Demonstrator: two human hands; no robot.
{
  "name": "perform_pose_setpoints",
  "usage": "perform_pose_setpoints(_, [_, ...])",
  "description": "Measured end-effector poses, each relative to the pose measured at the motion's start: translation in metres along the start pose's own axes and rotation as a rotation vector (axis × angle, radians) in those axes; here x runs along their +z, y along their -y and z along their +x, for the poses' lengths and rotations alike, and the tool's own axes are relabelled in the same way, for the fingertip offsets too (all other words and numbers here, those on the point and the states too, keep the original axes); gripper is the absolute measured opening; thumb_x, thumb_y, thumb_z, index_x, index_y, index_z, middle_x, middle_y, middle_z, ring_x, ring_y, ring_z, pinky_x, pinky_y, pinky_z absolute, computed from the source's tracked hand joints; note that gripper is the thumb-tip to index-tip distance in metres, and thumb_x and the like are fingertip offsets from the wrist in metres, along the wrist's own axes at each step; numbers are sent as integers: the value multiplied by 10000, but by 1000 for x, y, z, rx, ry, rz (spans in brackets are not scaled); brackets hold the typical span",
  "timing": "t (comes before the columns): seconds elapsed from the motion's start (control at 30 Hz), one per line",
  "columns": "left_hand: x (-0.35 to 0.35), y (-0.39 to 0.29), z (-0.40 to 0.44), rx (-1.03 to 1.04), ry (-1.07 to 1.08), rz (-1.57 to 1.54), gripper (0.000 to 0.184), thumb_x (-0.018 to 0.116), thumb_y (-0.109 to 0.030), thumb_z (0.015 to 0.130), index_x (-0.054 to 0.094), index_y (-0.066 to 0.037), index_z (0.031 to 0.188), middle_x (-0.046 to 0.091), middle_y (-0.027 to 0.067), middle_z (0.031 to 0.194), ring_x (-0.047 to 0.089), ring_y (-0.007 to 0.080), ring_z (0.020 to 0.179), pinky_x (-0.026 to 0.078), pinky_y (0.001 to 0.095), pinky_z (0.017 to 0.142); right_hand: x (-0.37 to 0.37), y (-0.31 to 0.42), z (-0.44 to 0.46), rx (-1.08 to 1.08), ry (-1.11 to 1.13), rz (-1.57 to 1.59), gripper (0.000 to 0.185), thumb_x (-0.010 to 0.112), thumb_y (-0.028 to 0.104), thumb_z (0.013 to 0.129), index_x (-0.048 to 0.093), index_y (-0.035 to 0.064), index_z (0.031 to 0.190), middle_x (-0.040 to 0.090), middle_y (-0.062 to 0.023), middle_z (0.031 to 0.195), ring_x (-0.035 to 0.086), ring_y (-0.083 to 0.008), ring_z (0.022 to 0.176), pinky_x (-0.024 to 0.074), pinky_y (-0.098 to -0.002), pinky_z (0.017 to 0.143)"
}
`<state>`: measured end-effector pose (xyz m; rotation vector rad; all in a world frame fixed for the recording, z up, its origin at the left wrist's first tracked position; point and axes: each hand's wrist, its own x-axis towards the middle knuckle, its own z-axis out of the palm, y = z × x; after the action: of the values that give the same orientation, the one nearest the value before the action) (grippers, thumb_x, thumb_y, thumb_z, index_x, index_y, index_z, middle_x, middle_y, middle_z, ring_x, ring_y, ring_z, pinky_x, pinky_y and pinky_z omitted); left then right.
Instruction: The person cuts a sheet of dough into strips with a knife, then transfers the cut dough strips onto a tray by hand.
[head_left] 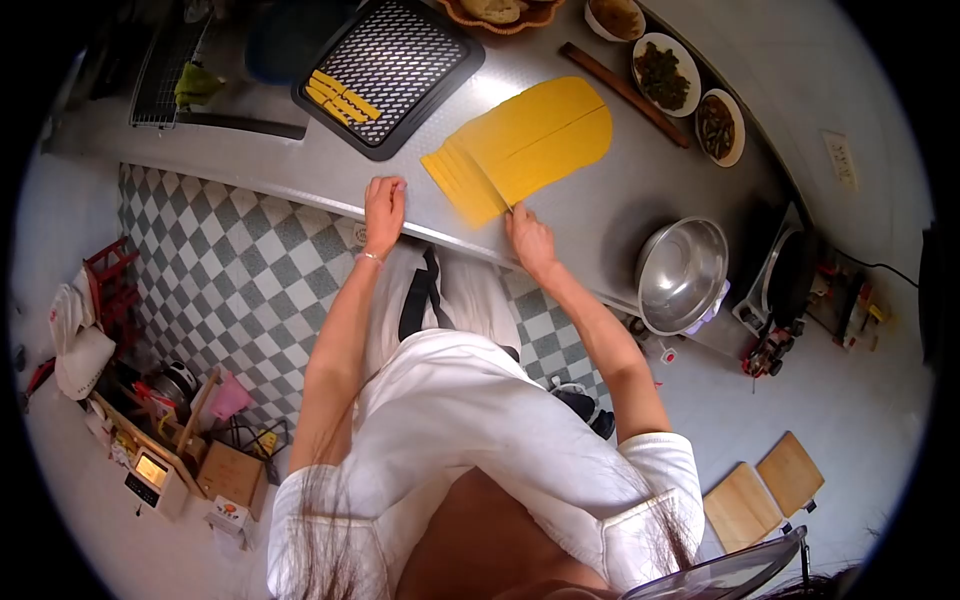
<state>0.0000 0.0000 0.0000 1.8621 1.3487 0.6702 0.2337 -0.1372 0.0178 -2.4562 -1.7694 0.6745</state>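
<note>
"What's in your right hand?"

"My right hand (531, 238) grips a thin-bladed knife (495, 187), across the flat, round-ended yellow sheet (555, 128) on the grey metal counter (590, 205)."

"And your left?"

"My left hand (384, 210) is curled closed by the counter's edge; I can't tell if anything's inside. Beyond it, yellow strips (341, 97) lie on a black perforated tray (420, 50)."
</note>
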Motion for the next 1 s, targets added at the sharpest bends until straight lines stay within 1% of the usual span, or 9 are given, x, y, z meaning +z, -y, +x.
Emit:
perform_pose_setpoints(0.07, [-2,-3,-3,3,9,1,91,522,-71,875,592,-31,917,519,116,818,510,263,780,411,352,722,0,3,-8,23,-57,30,180,483,236,896,463,63,938,608,-172,767,626,-358,617,521,-450,522])
perform_pose_setpoints(0.17, [-3,1,8,44,-31,0,90,522,-74,876,591,-26,908,517,117,815,506,268,776,408,353,723,4,1,5,1,-46,115,196,479,244,898,460,54,943,609,-178,776,622,-370,629,516,-469,561])
perform_pose_setpoints(0.27, [4,0,3,-15,5,-26,86,527,-77,873,591,-26,901,517,116,813,502,272,776,405,357,728,3,-16,-16,15,-37,186,210,470,257,906,461,50,941,616,-199,804,613,-394,646,502,-495,598])
perform_pose_setpoints(0.37, [3,4,2,-10,-6,-19,82,531,-77,869,590,-27,897,516,115,811,500,274,780,402,362,735,-18,-20,-43,99,87,203,221,463,266,913,460,46,935,620,-216,821,603,-418,664,484,-517,620])
perform_pose_setpoints(0.47, [2,4,-1,23,11,5,96,510,-62,874,585,-16,913,511,103,825,499,232,772,414,318,713,-50,-18,-56,132,30,140,210,465,256,914,466,46,906,621,-223,806,597,-424,654,474,-524,594])
perform_pose_setpoints(0.57, [1,2,-2,23,-1,-7,94,509,-64,875,582,-18,913,504,103,819,495,232,766,409,320,716,-64,-7,-23,43,-64,160,198,474,238,909,466,40,896,621,-222,775,595,-422,618,473,-526,558])
perform_pose_setpoints(0.67, [-1,0,-2,-32,26,-22,79,524,-52,852,585,-39,901,517,110,831,499,273,810,404,362,749,-60,3,21,-22,-80,118,185,485,219,901,470,35,885,617,-225,729,594,-418,585,477,-522,529])
perform_pose_setpoints(0.73, [-2,-1,-2,-41,26,-33,84,521,-44,847,587,-44,900,518,109,835,499,275,815,405,360,752,-57,10,43,-45,-69,103,177,491,209,894,473,33,879,613,-226,698,598,-412,578,483,-514,524])
perform_pose_setpoints(1.0, [-5,-6,-2,-51,24,-76,87,522,-41,845,587,-41,903,521,108,847,501,276,826,408,357,763,-50,23,65,-74,-19,23,193,464,231,899,471,39,905,615,-225,672,615,-403,607,499,-495,554])
